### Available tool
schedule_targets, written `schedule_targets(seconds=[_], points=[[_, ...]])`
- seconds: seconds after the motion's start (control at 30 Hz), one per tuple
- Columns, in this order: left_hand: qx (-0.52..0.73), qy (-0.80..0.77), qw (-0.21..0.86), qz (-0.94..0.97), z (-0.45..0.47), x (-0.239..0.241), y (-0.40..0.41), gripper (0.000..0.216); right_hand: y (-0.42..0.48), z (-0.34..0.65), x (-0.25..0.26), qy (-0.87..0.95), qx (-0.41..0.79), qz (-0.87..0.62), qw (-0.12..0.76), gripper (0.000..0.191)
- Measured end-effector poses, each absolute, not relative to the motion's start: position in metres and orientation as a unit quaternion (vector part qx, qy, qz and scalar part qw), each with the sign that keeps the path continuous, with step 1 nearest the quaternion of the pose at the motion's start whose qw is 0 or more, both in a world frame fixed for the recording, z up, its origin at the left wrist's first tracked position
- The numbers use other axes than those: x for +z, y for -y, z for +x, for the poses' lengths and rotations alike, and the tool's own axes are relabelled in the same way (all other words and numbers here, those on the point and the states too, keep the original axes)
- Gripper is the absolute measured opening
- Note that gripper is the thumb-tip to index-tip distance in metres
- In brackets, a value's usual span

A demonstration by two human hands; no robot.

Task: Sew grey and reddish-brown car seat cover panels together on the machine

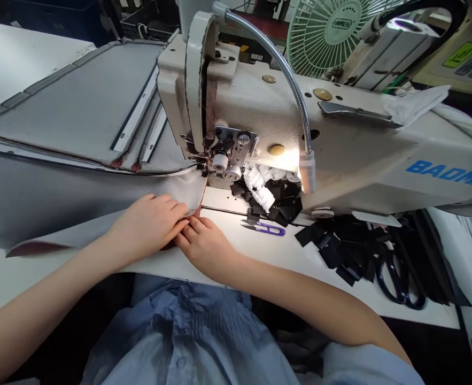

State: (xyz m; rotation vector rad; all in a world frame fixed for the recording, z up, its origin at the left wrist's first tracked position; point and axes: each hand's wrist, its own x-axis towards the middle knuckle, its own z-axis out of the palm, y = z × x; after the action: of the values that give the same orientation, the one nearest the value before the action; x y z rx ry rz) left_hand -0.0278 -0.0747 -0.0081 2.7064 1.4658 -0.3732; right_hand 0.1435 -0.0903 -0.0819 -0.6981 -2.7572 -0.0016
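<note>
A large piece of grey fabric (71, 182) with piped edges and white strips lies across the left of the table, its right edge under the needle area of a sewing machine (244, 101). My left hand (151, 224) is closed on the fabric's near edge, thumb and fingers together. Right beside it my right hand (203, 243) pinches the same edge, the two hands touching. A reddish underside shows along the edge near the fingertips. What lies beneath the fingers is hidden.
Purple thread snips (264, 228) lie right of my hands. Black tabs (286, 203) and white pieces (260, 187) are piled by the machine. Farther right are more black pieces (340, 246) and dark-handled scissors (400, 283). A flexible lamp (308, 171) hangs at the machine; a green fan (335, 32) stands behind.
</note>
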Motion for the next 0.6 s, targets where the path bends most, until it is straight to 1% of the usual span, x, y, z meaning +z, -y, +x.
schedule_targets(seconds=[0.07, 0.13, 0.2, 0.3, 0.37, 0.5, 0.6], points=[[-0.077, -0.508, 0.062, 0.856, -0.029, -0.016, 0.069, 0.014, 0.088, 0.15, -0.081, 0.956, 0.002, -0.24, 0.17, 0.026], [-0.04, -0.52, 0.098, 0.847, -0.033, -0.021, 0.064, 0.03, 0.088, 0.154, -0.08, 0.953, -0.004, -0.246, 0.179, 0.027], [-0.01, -0.5, 0.101, 0.86, -0.038, -0.025, 0.061, 0.039, 0.088, 0.156, -0.077, 0.952, -0.012, -0.255, 0.169, 0.028], [0.002, -0.461, 0.057, 0.886, -0.04, -0.03, 0.06, 0.036, 0.088, 0.157, -0.074, 0.95, -0.037, -0.27, 0.155, 0.03], [0.002, -0.444, 0.038, 0.895, -0.04, -0.031, 0.059, 0.032, 0.088, 0.158, -0.072, 0.949, -0.073, -0.262, 0.161, 0.03], [-0.013, -0.444, 0.026, 0.895, -0.036, -0.03, 0.058, 0.029, 0.088, 0.157, -0.072, 0.942, -0.151, -0.214, 0.209, 0.029], [-0.004, -0.447, 0.019, 0.894, -0.036, -0.033, 0.059, 0.031, 0.09, 0.149, -0.071, 0.934, -0.172, -0.21, 0.231, 0.031]])
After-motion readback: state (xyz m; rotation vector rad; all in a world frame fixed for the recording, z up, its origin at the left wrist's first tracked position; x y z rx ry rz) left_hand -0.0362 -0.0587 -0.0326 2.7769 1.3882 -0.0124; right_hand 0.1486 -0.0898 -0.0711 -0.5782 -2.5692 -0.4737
